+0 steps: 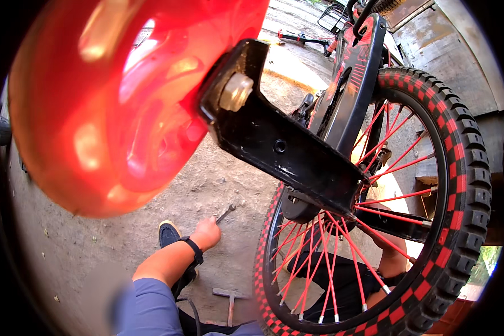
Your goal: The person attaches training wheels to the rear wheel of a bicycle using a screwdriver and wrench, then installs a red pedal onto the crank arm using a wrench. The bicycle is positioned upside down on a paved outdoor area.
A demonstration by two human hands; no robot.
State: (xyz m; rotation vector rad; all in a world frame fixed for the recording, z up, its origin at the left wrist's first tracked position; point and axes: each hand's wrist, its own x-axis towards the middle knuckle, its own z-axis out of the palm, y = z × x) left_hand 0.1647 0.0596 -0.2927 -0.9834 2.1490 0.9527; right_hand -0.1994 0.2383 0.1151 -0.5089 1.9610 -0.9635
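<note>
My left hand [206,233] is closed around a small open-end wrench [227,212], held low over the ground left of the bicycle wheel. My right hand [376,231] reaches in behind the spokes near the hub, and its fingers are hidden. The bicycle wheel [469,162] has a knobby black tyre with red checks and red spokes. A black metal bracket [297,159] runs from its axle up to a shiny red training wheel [89,140], which looms close at the upper left. A pale nut [236,91] sits on the bracket's upper end.
A hammer [231,302] lies on the dirt ground [95,252] by my legs. My left shoe [168,232] rests beyond my left wrist. The black chain guard [358,84] and bike frame extend away at the upper right, beside grey panels [448,50].
</note>
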